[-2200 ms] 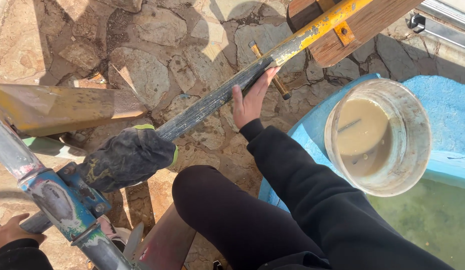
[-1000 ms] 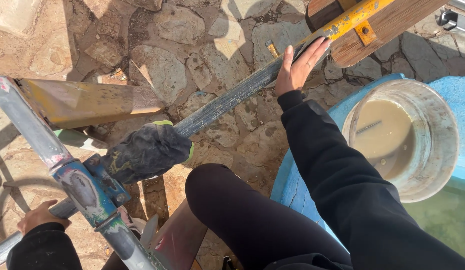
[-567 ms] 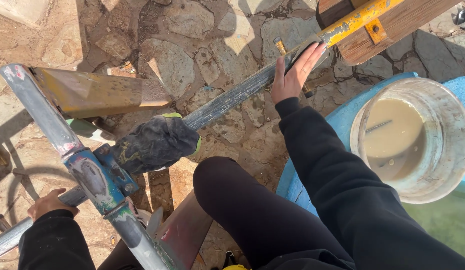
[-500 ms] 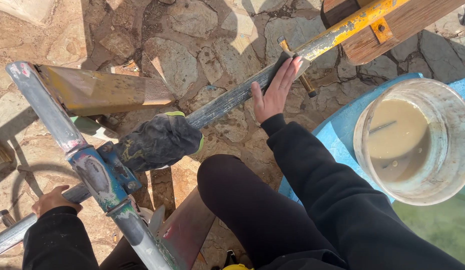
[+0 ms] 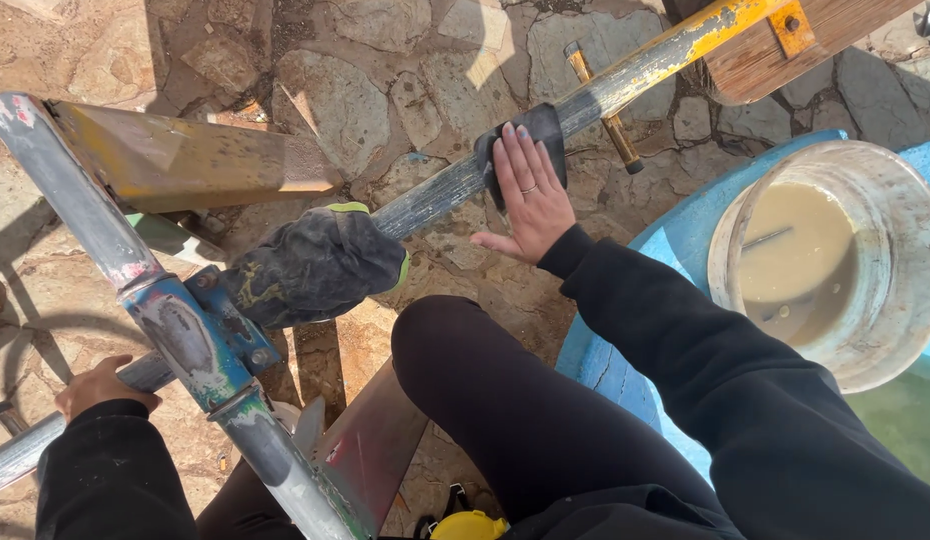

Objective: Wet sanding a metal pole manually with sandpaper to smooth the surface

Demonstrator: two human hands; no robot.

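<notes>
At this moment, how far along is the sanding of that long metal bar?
Done: the bar looks bare grey between the draped glove and the right hand. In hand: the right hand presses a dark sanding sheet against the bar, while the left hand grips its near end. Left: the yellow painted stretch beyond the sheet remains chipped and unsanded.

Outdoor work yard: sunlit stone paving (image 5: 385,90), paint-worn metal frame (image 5: 175,330), murky bucket (image 5: 835,260).

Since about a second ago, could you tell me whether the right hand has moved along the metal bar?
Yes. The right hand slid down the metal bar, away from the yellow clamp towards the draped glove.
</notes>
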